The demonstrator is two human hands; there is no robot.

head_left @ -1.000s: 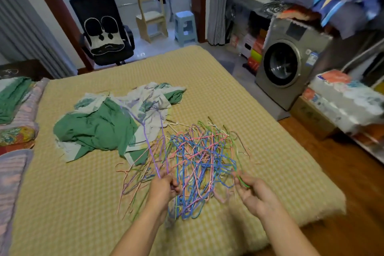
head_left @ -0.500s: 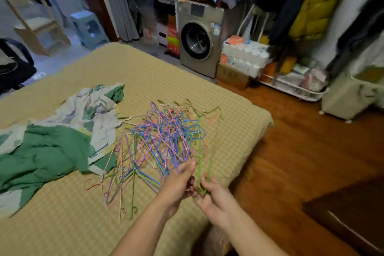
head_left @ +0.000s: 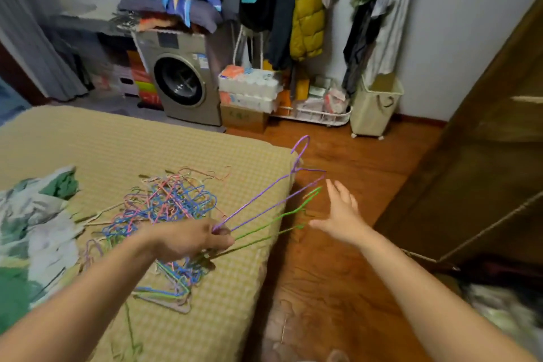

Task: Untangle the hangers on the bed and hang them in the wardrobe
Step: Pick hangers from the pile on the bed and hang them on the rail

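Observation:
A tangled heap of thin wire hangers [head_left: 164,209] in blue, pink, purple and green lies on the yellow checked bed [head_left: 117,150]. My left hand [head_left: 191,239] grips a purple hanger [head_left: 276,188] and a green hanger [head_left: 282,216] by one end, lifted off the heap and pointing right past the bed corner. My right hand [head_left: 340,214] is open with fingers spread, empty, over the wooden floor just right of the hangers' tips. The brown wardrobe [head_left: 482,161] stands at the right edge.
A green and white cloth [head_left: 32,214] lies on the bed's left. Beyond the bed stand a washing machine [head_left: 182,79], stacked tissue packs [head_left: 249,88], a white rack [head_left: 317,114], a beige bin [head_left: 376,106] and hanging clothes [head_left: 305,6]. Wooden floor [head_left: 338,273] lies between bed and wardrobe.
The view has swung right toward the wardrobe. My left hand lifted a purple and a green hanger out of the heap. My right hand let go of the green hanger and opened.

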